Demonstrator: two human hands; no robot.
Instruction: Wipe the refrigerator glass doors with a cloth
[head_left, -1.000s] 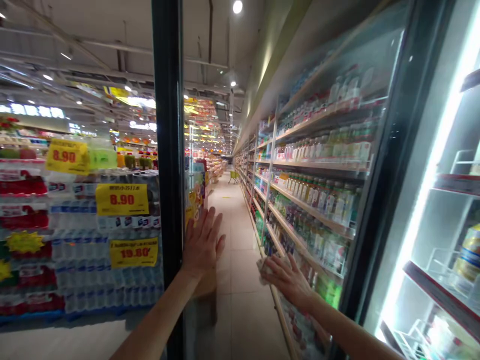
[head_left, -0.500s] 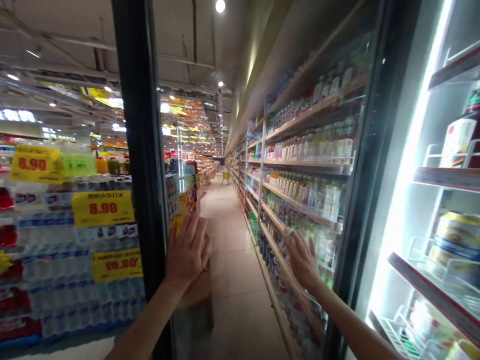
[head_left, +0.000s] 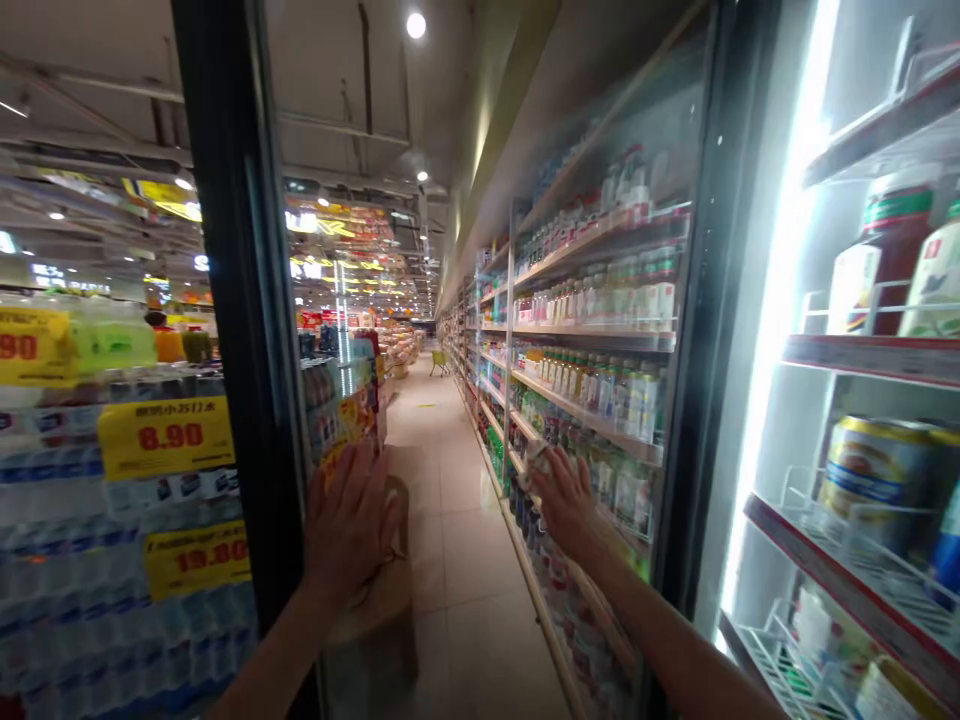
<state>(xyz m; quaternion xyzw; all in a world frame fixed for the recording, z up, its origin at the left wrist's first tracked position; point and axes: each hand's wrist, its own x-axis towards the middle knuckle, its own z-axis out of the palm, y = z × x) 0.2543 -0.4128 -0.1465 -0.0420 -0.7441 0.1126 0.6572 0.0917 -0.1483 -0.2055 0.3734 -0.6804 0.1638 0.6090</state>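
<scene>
Before me stands an open glass door with a dark frame [head_left: 232,330], and the aisle shows through its pane. My left hand [head_left: 349,535] lies flat against the glass near the left frame bar, fingers stretched out and holding nothing. Further right, my right hand [head_left: 566,510] is raised at the pane with its fingers bent forward. Under its fingertips is a small pale cloth [head_left: 537,458], mostly covered by the hand; its exact material is unclear.
At right are lit cooler shelves [head_left: 862,350] with bottles and cans [head_left: 870,470]. Beyond the glass run drink shelves [head_left: 600,330], a stool [head_left: 375,610], the tiled floor [head_left: 442,480] and a distant green cart [head_left: 439,362]. Yellow price signs [head_left: 169,437] hang on stacked water packs at left.
My view has turned slightly right, so the door and shelves sit further left and more cans show. My left hand appears a little lower on the glass; the right stays with the cloth.
</scene>
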